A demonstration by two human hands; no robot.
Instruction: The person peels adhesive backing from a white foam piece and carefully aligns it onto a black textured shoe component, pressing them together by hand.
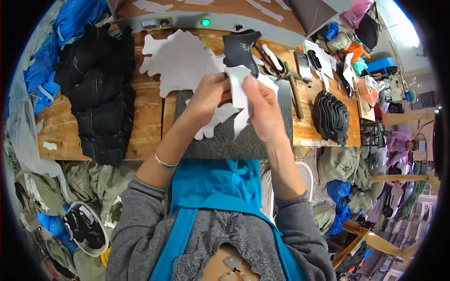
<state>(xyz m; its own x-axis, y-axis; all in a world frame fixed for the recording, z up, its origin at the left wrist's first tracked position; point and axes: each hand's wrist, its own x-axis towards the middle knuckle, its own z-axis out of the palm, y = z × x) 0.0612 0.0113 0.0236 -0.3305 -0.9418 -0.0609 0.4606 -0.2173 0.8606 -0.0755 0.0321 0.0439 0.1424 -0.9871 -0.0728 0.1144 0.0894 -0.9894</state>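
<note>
Both of my hands grip white cut pieces (239,93) above a dark stone slab (225,145) at the bench's front. My left hand (213,96) has its fingers curled at the left edge of the pieces. Thumb on top, my right hand (262,105) pinches them from the right, with one strip hanging below. More white cut-outs (218,119) lie on the slab under my hands. A black curved piece (239,49) rests just beyond, partly covered by what I hold. To its left spreads a wide pile of white cut-outs (180,63).
Black moulded pieces (101,98) are stacked along the left of the wooden bench (147,119). At right lie a hammer (295,93), scissors (276,63) and a bundle of black pieces (331,117). A grey machine with a green light (205,22) stands at the back. Filled sacks (344,164) sit below.
</note>
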